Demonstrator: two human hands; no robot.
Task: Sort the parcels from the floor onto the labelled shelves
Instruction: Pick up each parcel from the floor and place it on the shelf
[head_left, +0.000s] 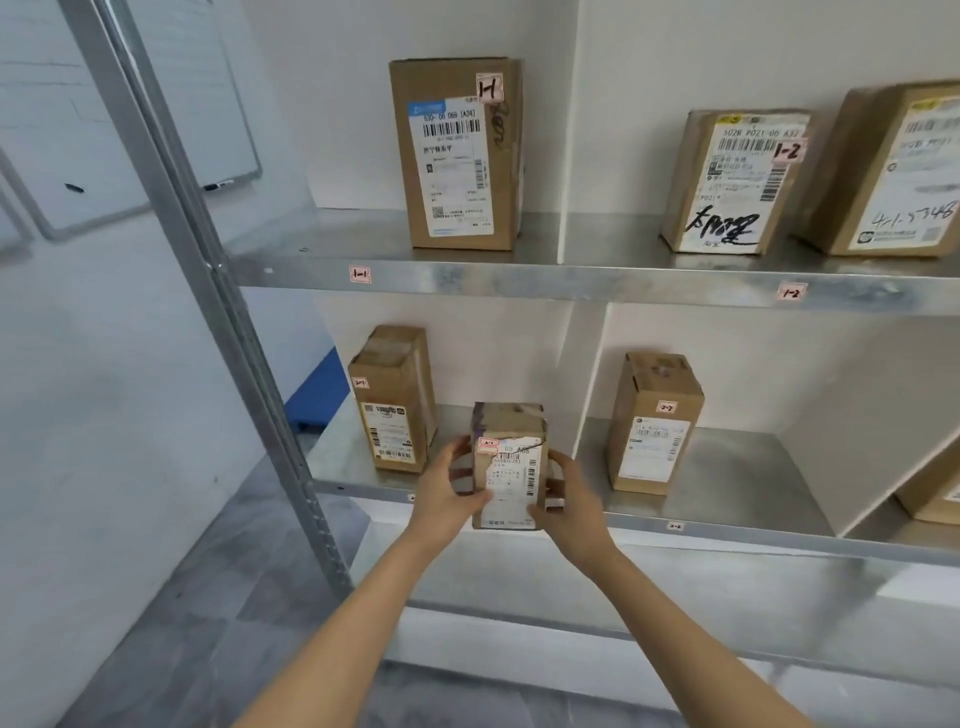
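Cardboard parcel (509, 467), small, upright, tagged 2-1. Location: front edge of the lower shelf (737, 535), left bay, just right of a standing 2-1 box (395, 400). Left hand (447, 483) and right hand (569, 493) clasp its opposite sides, fingers curled round the corners. Judged light, stiff, scuffed; the glossy label may slip, so hold by the bare side walls.

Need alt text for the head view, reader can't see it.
A left hand and right hand grip a small cardboard parcel upright at the front of the lower shelf, left bay, near another parcel standing there. More tagged parcels stand on the upper shelf.
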